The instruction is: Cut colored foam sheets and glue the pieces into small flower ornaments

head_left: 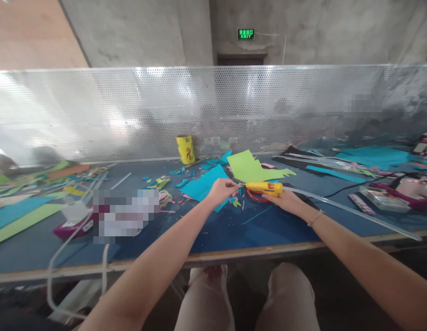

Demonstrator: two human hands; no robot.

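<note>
Over the front part of the table (234, 239), our right hand (285, 202) grips the yellow glue gun (261, 187), fingers wrapped beneath its body, with a long clear glue stick (354, 212) trailing out behind. The gun's tip points at our left hand (222, 189), whose fingers draw in close; we cannot tell whether they pinch something small. We do well to steady both wrists, squeeze gently and hold our skin clear of the probably hot tip. Just beyond lie the blue sheet (204, 183) and green sheet (249, 170), then a yellow can (186, 149) before the mesh panel (147, 115).
</note>
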